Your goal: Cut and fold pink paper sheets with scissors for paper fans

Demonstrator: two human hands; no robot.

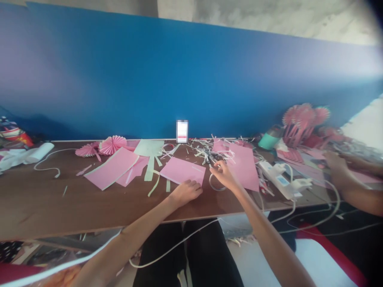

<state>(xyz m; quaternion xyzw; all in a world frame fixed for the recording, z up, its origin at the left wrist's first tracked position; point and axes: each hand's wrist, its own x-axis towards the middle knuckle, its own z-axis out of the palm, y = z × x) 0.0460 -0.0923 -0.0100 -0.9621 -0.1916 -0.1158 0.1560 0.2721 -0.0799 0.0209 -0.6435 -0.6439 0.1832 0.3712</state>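
My left hand (187, 192) lies flat on the near edge of a pink paper sheet (182, 170), fingers resting on it. My right hand (224, 176) is raised just to its right, fingertips drawn together beside a heap of paper scraps (206, 154). Whether those fingers pinch anything is hard to tell. A pale paper loop (216, 184) lies under them, and another pink sheet (243, 165) is to the right. Farther left lie a pink sheet (111, 168), a pale green sheet with strips (149, 148), and pink paper fans (112, 144).
A brown wooden table (60, 199) stands against a blue board (191, 75). At right are a white power strip (283, 179) with cables, a teal tumbler (271, 138), and a bunch of pink paper fans (302, 121). A co-worker's hand (338, 167) reaches in from the right.
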